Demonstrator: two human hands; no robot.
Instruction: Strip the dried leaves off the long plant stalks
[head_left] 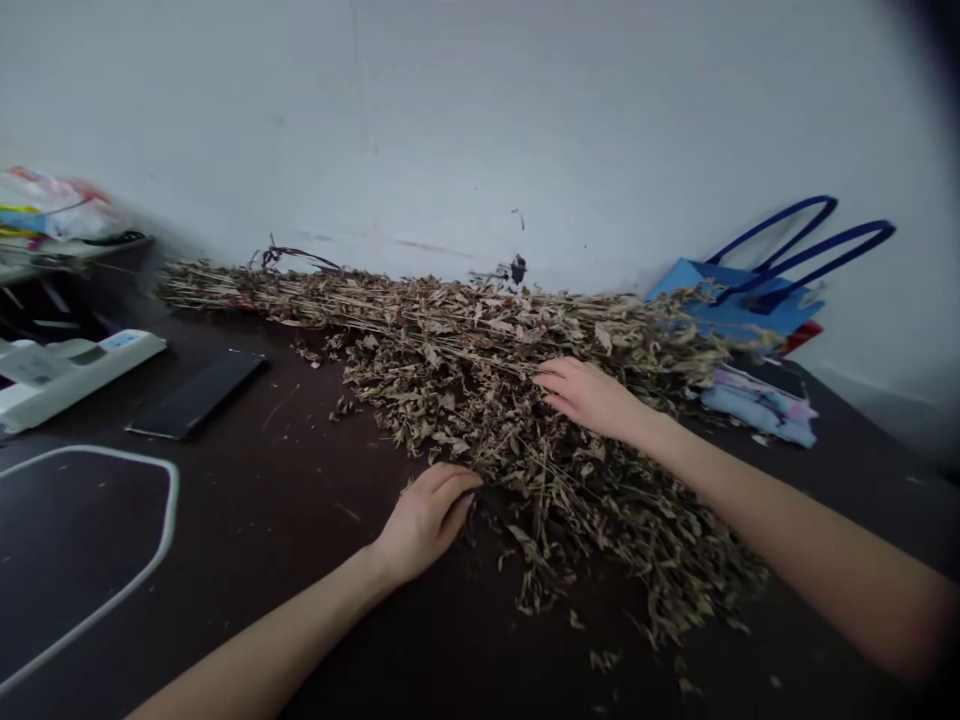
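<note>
A wide heap of dried leafy stems [480, 400], brown and brittle looking, covers the middle of the dark table. At the heap's near left edge, my left hand [427, 520] is closed, fingers curled together with the thumb against the dried stems; what lies between the fingertips is mostly hidden. My right hand [592, 398] reaches over from the right and rests on the top of the heap, fingers stretched out and slightly apart among the leaves. Behind both hands, a long bundle of straight dried stalks [375, 300] lies along the wall.
A black phone [199, 395] and a white power strip [82, 370] with a white cable [171, 510] lie left. At the back right stand a blue bag [750, 300] and a pastel pouch [761, 405]. Leaf crumbs litter the dark table [262, 540].
</note>
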